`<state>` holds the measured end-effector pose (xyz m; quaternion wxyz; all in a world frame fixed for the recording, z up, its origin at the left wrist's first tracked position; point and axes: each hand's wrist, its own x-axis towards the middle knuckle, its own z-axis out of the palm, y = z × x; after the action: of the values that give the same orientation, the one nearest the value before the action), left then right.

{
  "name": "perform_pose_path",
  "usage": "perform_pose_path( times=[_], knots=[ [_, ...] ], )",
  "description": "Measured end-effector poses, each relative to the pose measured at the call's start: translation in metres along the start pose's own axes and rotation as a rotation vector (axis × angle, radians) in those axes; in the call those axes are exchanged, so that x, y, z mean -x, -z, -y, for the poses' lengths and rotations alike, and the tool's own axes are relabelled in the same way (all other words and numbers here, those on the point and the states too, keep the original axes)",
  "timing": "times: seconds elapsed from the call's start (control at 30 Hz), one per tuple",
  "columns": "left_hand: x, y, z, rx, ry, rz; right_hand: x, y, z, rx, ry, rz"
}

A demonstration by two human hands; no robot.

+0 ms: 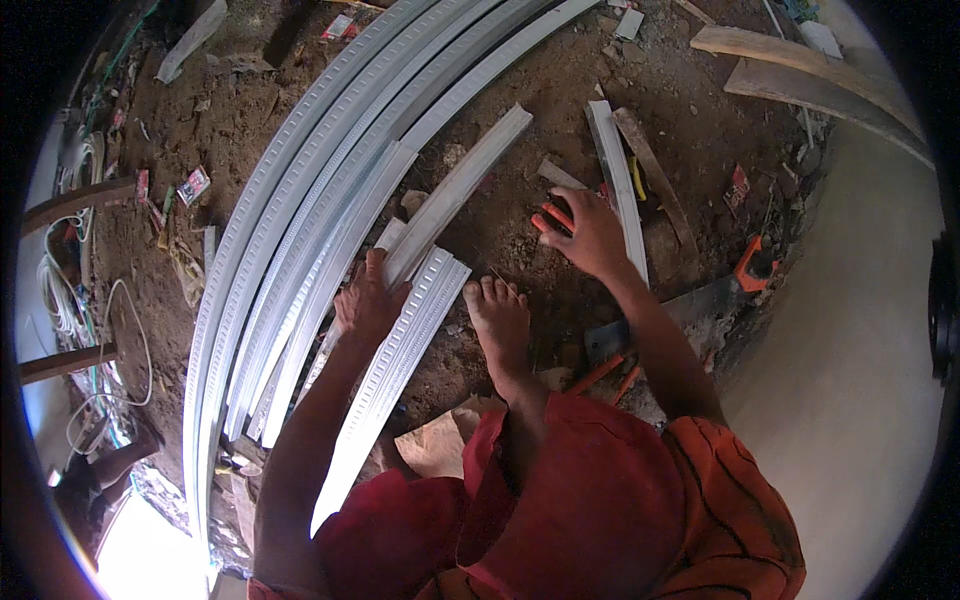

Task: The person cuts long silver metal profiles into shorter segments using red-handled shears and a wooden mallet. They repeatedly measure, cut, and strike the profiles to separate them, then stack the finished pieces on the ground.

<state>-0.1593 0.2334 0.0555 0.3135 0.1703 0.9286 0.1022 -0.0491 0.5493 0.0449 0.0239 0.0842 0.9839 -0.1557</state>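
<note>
My left hand (pixel 368 302) is closed over the near end of a dusty grey-brown strip (pixel 465 182), among pale metal channels. Just right of that hand, a slotted metal channel (pixel 400 365) slants down toward my knee. Long slotted metal channels (pixel 300 175) lie in a curved-looking bundle on the left. My right hand (pixel 592 238) is closed around a small orange-and-black tool (pixel 553 217), held above the soil; my fingers hide its kind. Beside that hand lies a short pale metal strip (pixel 620 185). My bare foot (pixel 497 325) stands between the hands.
An orange-handled handsaw (pixel 755 266) lies right of my right forearm, by a pale wall (pixel 850 400). Orange tool handles (pixel 600 378) show near my knee. Wooden boards (pixel 800 65) lie far right. Loose cable (pixel 62 290), debris and part of another person (pixel 125 460) are at left.
</note>
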Motion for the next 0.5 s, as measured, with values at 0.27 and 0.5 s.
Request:
perform_pose_path(
  times=[0.27,0.5],
  knots=[
    [-0.009,-0.006,0.006,-0.011,-0.034,0.04,-0.009,0.015,0.0,-0.665,-0.349,-0.207],
    [-0.017,-0.009,0.008,-0.023,-0.099,-0.016,-0.036,0.032,-0.139,0.074,-0.66,-0.285]
  ],
)
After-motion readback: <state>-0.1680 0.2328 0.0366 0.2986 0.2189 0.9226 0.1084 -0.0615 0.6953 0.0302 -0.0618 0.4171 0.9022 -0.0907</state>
